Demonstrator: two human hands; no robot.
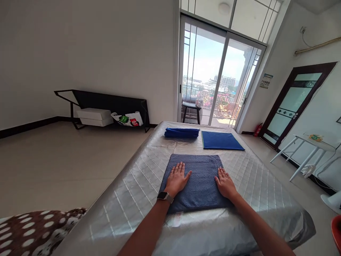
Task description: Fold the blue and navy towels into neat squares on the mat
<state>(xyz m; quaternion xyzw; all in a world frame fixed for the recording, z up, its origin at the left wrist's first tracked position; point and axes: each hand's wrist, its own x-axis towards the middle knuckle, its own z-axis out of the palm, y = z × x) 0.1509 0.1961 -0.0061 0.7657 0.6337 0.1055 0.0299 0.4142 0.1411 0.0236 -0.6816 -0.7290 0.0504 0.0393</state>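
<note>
A grey-blue towel [201,185], folded into a flat rectangle, lies in front of me on a mattress [133,192] with a shiny silver cover. My left hand [178,178] rests flat on the towel's left part, fingers stretched out, a watch on the wrist. On its right edge lies my right hand [225,182], palm down with the fingers extended. Neither hand grips anything. Beyond the towel are a rolled or thickly folded blue cloth [182,133] and, to its right, a flat folded blue cloth [222,140] with a green edge.
A brown spotted blanket [34,229] is at the lower left. A black rack [106,101] with white boxes [94,116] stands by the left wall. Sliding glass doors [205,71] are behind the mattress. A white table [317,142] and an orange-red object [336,227] are at right.
</note>
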